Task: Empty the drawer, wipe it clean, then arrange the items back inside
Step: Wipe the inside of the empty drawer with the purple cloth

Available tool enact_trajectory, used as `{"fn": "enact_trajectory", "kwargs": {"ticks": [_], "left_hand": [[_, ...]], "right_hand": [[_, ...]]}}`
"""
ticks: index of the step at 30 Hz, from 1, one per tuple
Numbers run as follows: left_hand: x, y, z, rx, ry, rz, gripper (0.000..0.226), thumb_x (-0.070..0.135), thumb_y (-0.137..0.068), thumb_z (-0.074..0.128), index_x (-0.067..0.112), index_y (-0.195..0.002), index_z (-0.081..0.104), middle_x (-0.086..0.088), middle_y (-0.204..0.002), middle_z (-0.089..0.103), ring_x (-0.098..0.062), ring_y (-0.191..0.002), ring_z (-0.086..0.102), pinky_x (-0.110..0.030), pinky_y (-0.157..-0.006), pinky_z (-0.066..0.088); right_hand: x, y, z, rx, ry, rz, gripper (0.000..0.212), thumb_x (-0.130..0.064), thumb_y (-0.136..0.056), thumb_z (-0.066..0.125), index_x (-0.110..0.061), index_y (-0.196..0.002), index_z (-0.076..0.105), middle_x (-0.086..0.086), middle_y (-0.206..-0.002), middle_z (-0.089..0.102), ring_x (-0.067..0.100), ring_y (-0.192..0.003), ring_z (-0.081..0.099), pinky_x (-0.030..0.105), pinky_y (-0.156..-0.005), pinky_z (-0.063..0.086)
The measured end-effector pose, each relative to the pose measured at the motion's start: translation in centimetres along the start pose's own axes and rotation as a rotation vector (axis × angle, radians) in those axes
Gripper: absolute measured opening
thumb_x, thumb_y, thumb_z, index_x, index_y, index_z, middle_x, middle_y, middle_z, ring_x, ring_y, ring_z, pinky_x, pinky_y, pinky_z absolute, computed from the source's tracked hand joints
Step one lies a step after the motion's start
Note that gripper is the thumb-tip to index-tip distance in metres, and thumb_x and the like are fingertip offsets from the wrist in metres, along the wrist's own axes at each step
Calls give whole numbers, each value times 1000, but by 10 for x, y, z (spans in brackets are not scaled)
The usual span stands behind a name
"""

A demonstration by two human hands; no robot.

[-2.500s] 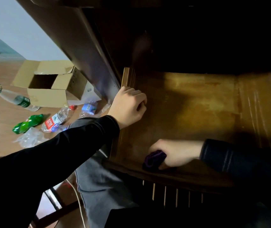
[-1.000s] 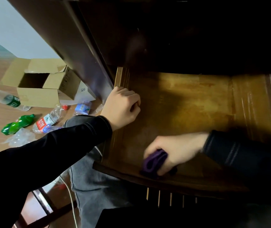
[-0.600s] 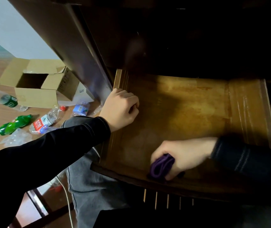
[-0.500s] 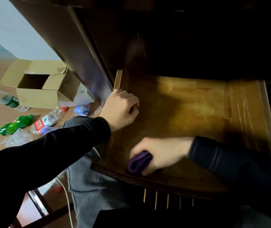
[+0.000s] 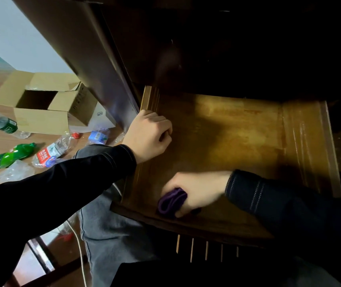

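Observation:
The wooden drawer is pulled out from a dark cabinet and holds no items, its brown bottom bare. My left hand grips the drawer's left side wall, fingers curled over the rim. My right hand holds a folded purple cloth and presses it on the drawer bottom near the front left corner, close to the front wall. Dark sleeves cover both arms.
On the wooden floor at left lie an open cardboard box, a green bottle, a clear bottle with a red label, another clear bottle and crumpled plastic. My grey-trousered knee is below the drawer front.
My right hand has swept the purple cloth back and forth along the drawer's front edge, ending a little left of where it was a second ago. My left hand has kept its grip.

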State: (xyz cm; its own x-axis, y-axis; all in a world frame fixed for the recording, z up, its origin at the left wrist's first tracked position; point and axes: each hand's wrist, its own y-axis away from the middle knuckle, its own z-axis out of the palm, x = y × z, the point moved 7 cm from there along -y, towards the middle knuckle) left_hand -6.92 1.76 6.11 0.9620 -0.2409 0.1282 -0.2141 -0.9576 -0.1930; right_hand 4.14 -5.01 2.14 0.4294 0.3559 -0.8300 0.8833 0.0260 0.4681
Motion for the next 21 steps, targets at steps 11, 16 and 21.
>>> {"fn": "enact_trajectory", "kwargs": {"ticks": [11, 16, 21], "left_hand": [[0, 0, -1, 21, 6, 15, 14, 18, -84, 55, 15, -80, 68, 1, -78, 67, -23, -74, 60, -37, -83, 40], [0, 1, -1, 32, 9, 28, 16, 20, -83, 53, 15, -79, 68, 1, -78, 67, -24, -74, 59, -35, -81, 37], [-2, 1, 2, 40, 14, 22, 16, 20, -84, 52, 16, -79, 67, 3, -77, 66, -22, -73, 59, -34, -82, 37]], "right_hand": [[8, 22, 2, -3, 28, 29, 29, -3, -80, 79, -4, -107, 69, 6, -89, 68, 11, -75, 56, 24, -68, 45], [15, 45, -6, -49, -56, 35, 29, -1, -80, 79, -5, -107, 69, 14, -91, 71, 20, -73, 64, 40, -65, 57], [13, 48, -6, -57, -82, 48, 28, -3, -81, 80, -4, -107, 69, 13, -91, 71, 8, -74, 59, 15, -61, 49]]}}
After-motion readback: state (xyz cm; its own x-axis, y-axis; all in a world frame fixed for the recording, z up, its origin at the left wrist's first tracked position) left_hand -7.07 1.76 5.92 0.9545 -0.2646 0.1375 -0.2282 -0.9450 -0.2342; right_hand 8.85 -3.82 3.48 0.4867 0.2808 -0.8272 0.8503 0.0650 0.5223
